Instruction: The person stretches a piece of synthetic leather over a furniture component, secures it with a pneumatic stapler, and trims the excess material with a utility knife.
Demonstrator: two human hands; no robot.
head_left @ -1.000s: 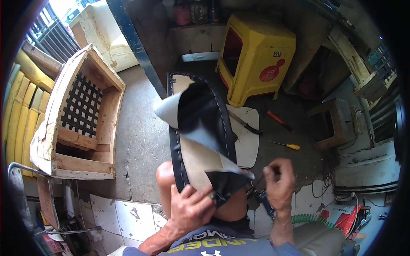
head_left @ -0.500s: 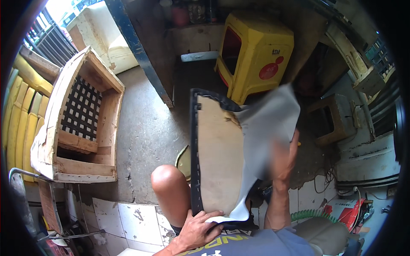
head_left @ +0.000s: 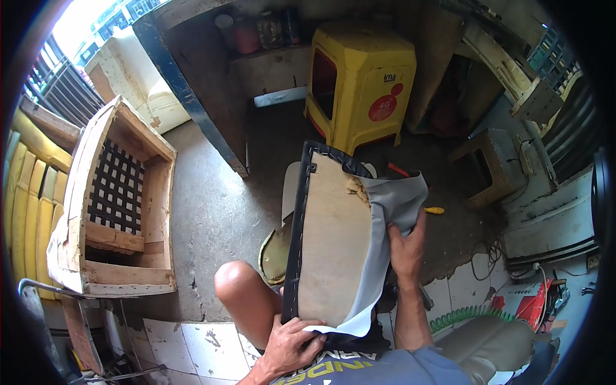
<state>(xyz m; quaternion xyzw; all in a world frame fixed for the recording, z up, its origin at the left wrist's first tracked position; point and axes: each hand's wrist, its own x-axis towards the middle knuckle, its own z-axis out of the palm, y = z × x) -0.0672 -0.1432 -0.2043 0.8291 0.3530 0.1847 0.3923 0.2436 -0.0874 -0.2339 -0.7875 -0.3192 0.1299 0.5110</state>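
A wooden board (head_left: 333,237), part of an upholstered panel, rests on my lap with its bare back facing up. Black fabric (head_left: 296,250) is folded over its left and far edges, with staples along the left side. Grey fabric (head_left: 398,196) hangs loose along the right side, and some torn yellowish padding (head_left: 357,187) shows at the far right corner. My left hand (head_left: 292,346) grips the panel's near edge, fingers over the board and the fabric's end. At the right side, my right hand (head_left: 407,250) is closed on the grey fabric, thumb on top; its fingertips are hidden.
A yellow plastic stool (head_left: 362,90) stands ahead beside a blue-edged wooden cabinet (head_left: 192,96). To the left is a wooden seat frame (head_left: 163,212) with black webbing. A yellow-handled tool (head_left: 434,210) lies on the floor at right, and a green coiled hose (head_left: 471,316) runs near my right side.
The grey fabric, lifted and blurred before, has come down against the panel's right side. My right hand has moved slightly left with it; my left hand stays at the near edge.
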